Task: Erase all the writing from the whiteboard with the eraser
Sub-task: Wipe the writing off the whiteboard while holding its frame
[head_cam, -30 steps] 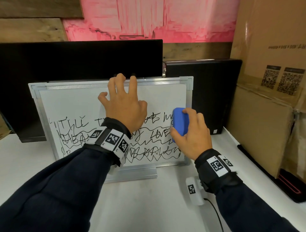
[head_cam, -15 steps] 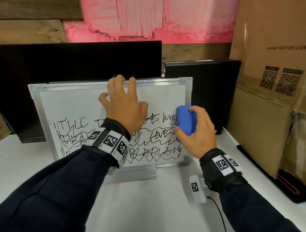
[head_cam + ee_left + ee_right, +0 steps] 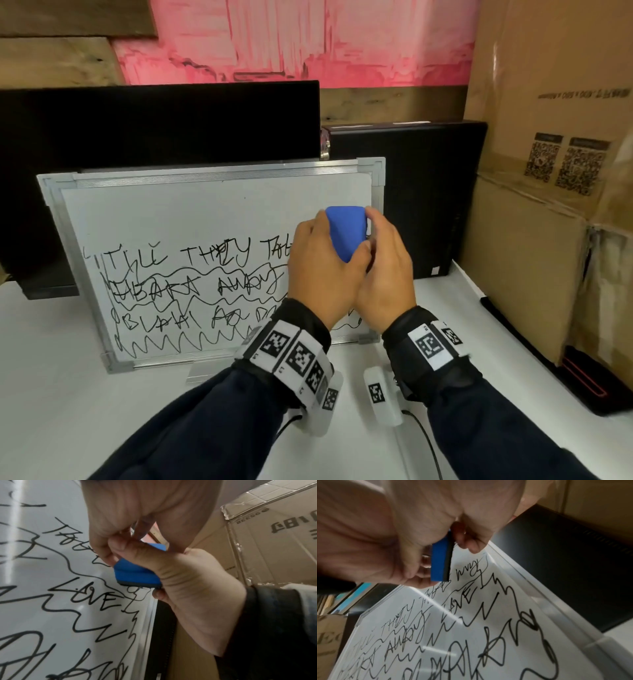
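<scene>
Both hands, left hand [image 3: 322,270] and right hand [image 3: 385,274], gripping blue eraser [image 3: 346,233] at three o'clock of scribbled whiteboard [image 3: 191,212], upright on counter [image 3: 68,394].

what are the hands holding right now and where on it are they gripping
Both hands hold the blue block eraser by its long sides, left hand on one, right hand on the other, its dark felt face toward the whiteboard.

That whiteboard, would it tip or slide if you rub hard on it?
Possibly. The whiteboard stands tilted back against a black monitor, so pushing likely presses it into that support. Its metal frame looks stiff. Neither hand steadies it now; both hold the eraser, so it might slide sideways.
</scene>
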Tool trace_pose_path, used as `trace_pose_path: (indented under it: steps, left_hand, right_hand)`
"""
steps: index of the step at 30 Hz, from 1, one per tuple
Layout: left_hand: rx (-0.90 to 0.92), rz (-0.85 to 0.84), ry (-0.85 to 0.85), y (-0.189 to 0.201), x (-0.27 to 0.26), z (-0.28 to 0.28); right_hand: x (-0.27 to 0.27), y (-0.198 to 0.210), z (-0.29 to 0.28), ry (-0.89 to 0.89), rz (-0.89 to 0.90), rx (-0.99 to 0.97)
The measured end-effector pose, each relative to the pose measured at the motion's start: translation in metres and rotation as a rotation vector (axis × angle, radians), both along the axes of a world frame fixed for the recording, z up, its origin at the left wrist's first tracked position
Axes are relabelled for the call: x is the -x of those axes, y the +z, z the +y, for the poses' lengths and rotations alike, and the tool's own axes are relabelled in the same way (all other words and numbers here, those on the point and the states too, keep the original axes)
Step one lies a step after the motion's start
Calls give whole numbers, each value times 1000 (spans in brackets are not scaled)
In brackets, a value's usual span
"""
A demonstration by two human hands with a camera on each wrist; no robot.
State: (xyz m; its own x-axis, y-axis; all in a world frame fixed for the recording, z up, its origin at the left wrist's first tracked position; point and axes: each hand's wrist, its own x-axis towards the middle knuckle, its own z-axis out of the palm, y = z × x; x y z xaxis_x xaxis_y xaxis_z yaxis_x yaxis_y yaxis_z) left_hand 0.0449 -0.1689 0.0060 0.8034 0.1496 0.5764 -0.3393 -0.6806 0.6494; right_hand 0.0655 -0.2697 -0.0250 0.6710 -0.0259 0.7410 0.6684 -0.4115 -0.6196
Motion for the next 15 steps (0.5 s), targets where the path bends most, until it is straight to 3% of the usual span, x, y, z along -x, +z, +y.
trace_pose_path:
  steps: [5, 10, 15]
  left_hand:
    - [-47, 3, 77, -2, -10, 18]
    - [-225, -69, 36, -7, -7, 27]
    - [-370, -199, 42, -17, -8, 18]
  right_hand:
    - [-7, 1, -17, 163, -32, 197]
    - [-18, -5, -52, 14, -146, 177]
    - [-32, -28, -49, -192, 42, 43]
